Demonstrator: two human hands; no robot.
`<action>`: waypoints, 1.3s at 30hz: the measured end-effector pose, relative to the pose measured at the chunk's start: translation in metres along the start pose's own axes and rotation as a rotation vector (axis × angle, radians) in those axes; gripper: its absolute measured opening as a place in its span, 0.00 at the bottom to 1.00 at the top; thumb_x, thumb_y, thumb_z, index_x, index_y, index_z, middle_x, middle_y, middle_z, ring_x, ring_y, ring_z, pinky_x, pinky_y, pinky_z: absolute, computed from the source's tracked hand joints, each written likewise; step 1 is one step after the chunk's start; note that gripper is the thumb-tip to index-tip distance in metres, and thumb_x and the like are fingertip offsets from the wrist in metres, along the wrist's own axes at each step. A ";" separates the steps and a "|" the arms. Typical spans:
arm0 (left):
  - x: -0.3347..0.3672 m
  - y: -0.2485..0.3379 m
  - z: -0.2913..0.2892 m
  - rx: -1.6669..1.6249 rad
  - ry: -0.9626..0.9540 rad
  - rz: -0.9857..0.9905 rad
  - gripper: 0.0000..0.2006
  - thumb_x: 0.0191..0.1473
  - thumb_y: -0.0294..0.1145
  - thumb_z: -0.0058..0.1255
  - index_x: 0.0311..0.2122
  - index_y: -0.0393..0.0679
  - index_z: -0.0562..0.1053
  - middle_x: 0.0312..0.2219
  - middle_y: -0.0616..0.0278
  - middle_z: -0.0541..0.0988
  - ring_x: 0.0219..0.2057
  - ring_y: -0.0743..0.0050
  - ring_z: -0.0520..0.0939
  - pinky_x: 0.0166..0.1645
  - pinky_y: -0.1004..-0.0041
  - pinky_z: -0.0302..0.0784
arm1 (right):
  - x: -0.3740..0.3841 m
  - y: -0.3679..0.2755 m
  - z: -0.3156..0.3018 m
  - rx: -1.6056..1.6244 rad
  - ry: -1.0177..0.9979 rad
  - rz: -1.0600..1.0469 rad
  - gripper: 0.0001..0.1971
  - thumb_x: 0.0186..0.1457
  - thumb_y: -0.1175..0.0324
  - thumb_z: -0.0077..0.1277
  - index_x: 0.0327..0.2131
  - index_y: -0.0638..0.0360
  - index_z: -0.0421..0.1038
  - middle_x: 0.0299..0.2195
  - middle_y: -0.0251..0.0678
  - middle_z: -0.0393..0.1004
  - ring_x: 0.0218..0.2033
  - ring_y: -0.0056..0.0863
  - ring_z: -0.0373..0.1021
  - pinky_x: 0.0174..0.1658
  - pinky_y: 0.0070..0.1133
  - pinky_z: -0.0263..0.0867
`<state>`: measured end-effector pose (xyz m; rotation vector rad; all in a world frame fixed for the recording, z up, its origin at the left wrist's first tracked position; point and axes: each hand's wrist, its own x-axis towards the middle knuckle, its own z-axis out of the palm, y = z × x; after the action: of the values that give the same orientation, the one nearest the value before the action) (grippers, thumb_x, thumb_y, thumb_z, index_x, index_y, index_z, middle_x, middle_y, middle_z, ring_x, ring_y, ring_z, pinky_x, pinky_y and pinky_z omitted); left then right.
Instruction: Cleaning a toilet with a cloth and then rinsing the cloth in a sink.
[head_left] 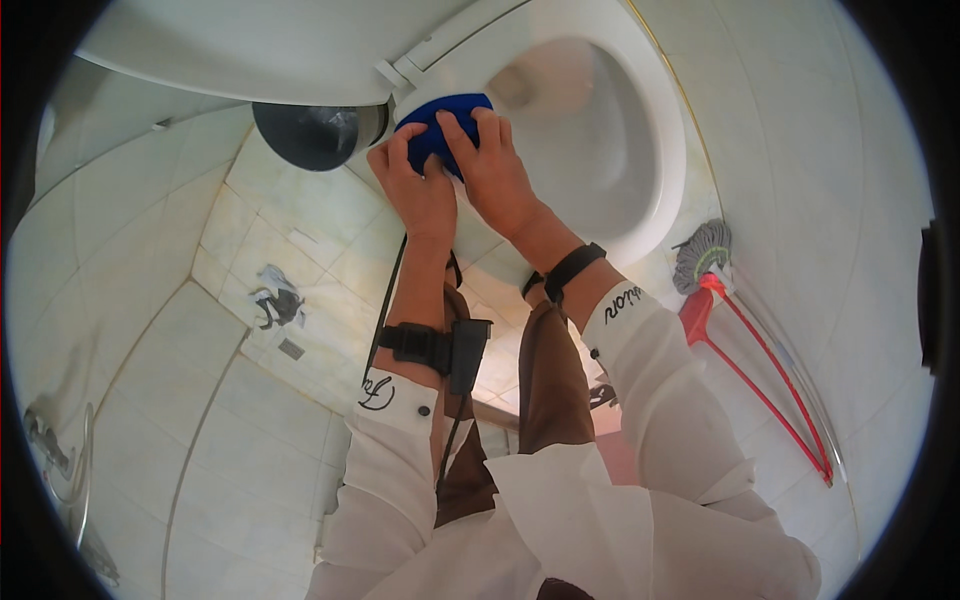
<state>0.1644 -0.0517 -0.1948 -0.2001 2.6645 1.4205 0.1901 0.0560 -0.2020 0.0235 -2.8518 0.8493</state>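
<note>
A blue cloth [462,104], folded or bunched, lies against the left side of the white toilet seat [672,150], close to the hinge. My left hand [417,195] grips its near left part with bent fingers and thumb. Beside it, my right hand [500,180] presses on the cloth's right part, fingers curled over it. The two hands almost touch each other. Part of the cloth is hidden beneath my fingers. To the left of the hinge, the raised toilet lid [240,50] shows.
A dark round bin [310,135] with a liner stands left of the toilet. Crumpled grey material [275,300] lies on the tiled floor, near a small drain [291,348]. Against the right wall are a grey mop [703,255] and a red long-handled tool [760,375].
</note>
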 end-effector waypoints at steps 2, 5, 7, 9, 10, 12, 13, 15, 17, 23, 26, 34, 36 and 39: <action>0.008 0.000 -0.002 0.078 0.042 0.070 0.21 0.46 0.15 0.52 0.46 0.48 0.73 0.42 0.56 0.65 0.42 0.59 0.72 0.47 0.68 0.71 | 0.011 0.000 0.000 0.007 -0.010 -0.012 0.32 0.44 0.76 0.56 0.56 0.55 0.61 0.44 0.48 0.59 0.41 0.47 0.61 0.44 0.34 0.69; 0.022 0.006 -0.003 0.129 0.056 0.131 0.21 0.47 0.18 0.53 0.48 0.48 0.74 0.41 0.56 0.67 0.43 0.57 0.73 0.49 0.66 0.71 | 0.032 0.006 -0.004 -0.038 -0.028 -0.054 0.29 0.45 0.76 0.55 0.54 0.56 0.64 0.43 0.45 0.60 0.40 0.45 0.62 0.44 0.34 0.68; 0.029 0.008 -0.003 0.123 0.055 0.144 0.20 0.48 0.19 0.53 0.48 0.48 0.74 0.41 0.55 0.67 0.43 0.56 0.73 0.49 0.66 0.71 | 0.043 0.011 -0.003 -0.039 -0.014 -0.081 0.27 0.45 0.76 0.55 0.53 0.55 0.65 0.42 0.44 0.61 0.39 0.43 0.62 0.44 0.33 0.68; 0.031 0.007 -0.003 0.117 0.054 0.157 0.20 0.49 0.20 0.53 0.49 0.47 0.74 0.41 0.55 0.67 0.44 0.56 0.73 0.49 0.66 0.71 | 0.047 0.013 -0.003 -0.042 0.002 -0.108 0.26 0.45 0.76 0.54 0.52 0.55 0.67 0.41 0.42 0.61 0.39 0.42 0.62 0.44 0.32 0.67; 0.029 0.006 -0.004 0.141 0.055 0.189 0.19 0.50 0.20 0.53 0.49 0.46 0.73 0.41 0.55 0.68 0.44 0.56 0.73 0.48 0.66 0.71 | 0.047 0.014 -0.003 -0.082 -0.007 -0.124 0.25 0.46 0.75 0.54 0.51 0.52 0.68 0.41 0.40 0.62 0.40 0.40 0.62 0.45 0.30 0.67; 0.024 0.004 -0.006 0.163 0.055 0.224 0.19 0.50 0.21 0.53 0.49 0.45 0.73 0.41 0.54 0.68 0.43 0.55 0.74 0.48 0.66 0.72 | 0.048 0.016 -0.004 -0.126 -0.014 -0.140 0.24 0.47 0.75 0.54 0.51 0.49 0.69 0.42 0.38 0.63 0.41 0.38 0.62 0.45 0.29 0.66; 0.021 0.003 -0.006 0.180 0.049 0.217 0.18 0.51 0.23 0.54 0.50 0.44 0.73 0.42 0.54 0.68 0.43 0.55 0.74 0.47 0.65 0.72 | 0.048 0.017 -0.006 -0.119 -0.046 -0.171 0.27 0.47 0.76 0.54 0.54 0.47 0.67 0.46 0.37 0.63 0.44 0.38 0.62 0.48 0.30 0.65; 0.016 0.001 -0.005 0.192 0.042 0.213 0.18 0.52 0.24 0.54 0.50 0.43 0.72 0.42 0.54 0.68 0.42 0.54 0.74 0.45 0.64 0.73 | 0.050 0.022 -0.010 -0.119 -0.076 -0.203 0.30 0.47 0.77 0.54 0.56 0.44 0.66 0.51 0.36 0.63 0.47 0.39 0.63 0.50 0.31 0.64; 0.013 -0.002 -0.002 0.301 0.038 0.250 0.18 0.53 0.27 0.55 0.50 0.43 0.70 0.41 0.53 0.68 0.41 0.50 0.75 0.42 0.61 0.74 | 0.056 0.034 -0.015 -0.078 -0.170 -0.319 0.29 0.49 0.74 0.54 0.56 0.38 0.67 0.54 0.31 0.64 0.50 0.33 0.63 0.54 0.31 0.60; 0.028 0.020 0.004 0.492 -0.062 0.287 0.17 0.51 0.31 0.57 0.45 0.46 0.67 0.40 0.55 0.69 0.39 0.46 0.76 0.37 0.56 0.75 | 0.075 0.061 -0.029 -0.218 -0.181 -0.424 0.28 0.50 0.73 0.52 0.54 0.28 0.68 0.53 0.24 0.65 0.54 0.30 0.61 0.56 0.32 0.57; 0.042 0.030 0.020 0.500 -0.078 0.363 0.16 0.50 0.30 0.58 0.44 0.48 0.67 0.40 0.57 0.69 0.39 0.48 0.77 0.37 0.57 0.75 | 0.079 0.076 -0.038 -0.211 -0.121 -0.355 0.27 0.50 0.70 0.53 0.54 0.28 0.68 0.53 0.25 0.66 0.53 0.31 0.61 0.57 0.32 0.55; 0.070 0.075 0.084 0.595 -0.111 0.626 0.22 0.46 0.25 0.57 0.48 0.46 0.67 0.40 0.60 0.68 0.37 0.60 0.76 0.37 0.69 0.79 | 0.085 0.130 -0.065 -0.178 0.056 0.011 0.35 0.41 0.81 0.55 0.54 0.33 0.68 0.53 0.29 0.65 0.53 0.38 0.60 0.55 0.33 0.58; 0.076 0.079 0.088 0.633 -0.083 0.696 0.25 0.46 0.25 0.57 0.51 0.45 0.67 0.41 0.60 0.68 0.38 0.61 0.75 0.38 0.71 0.79 | 0.088 0.130 -0.062 -0.156 0.158 0.065 0.36 0.40 0.81 0.57 0.54 0.33 0.68 0.53 0.31 0.65 0.53 0.39 0.60 0.55 0.33 0.58; 0.082 0.081 0.091 0.701 -0.156 0.779 0.29 0.45 0.25 0.58 0.55 0.40 0.65 0.41 0.60 0.67 0.40 0.63 0.74 0.40 0.73 0.78 | 0.087 0.124 -0.044 -0.139 0.266 0.128 0.35 0.40 0.75 0.58 0.56 0.40 0.66 0.56 0.39 0.63 0.54 0.46 0.59 0.58 0.36 0.55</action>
<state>0.0739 0.0635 -0.1925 1.0423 3.0101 0.4399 0.1029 0.1867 -0.2185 -0.2706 -2.6738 0.6211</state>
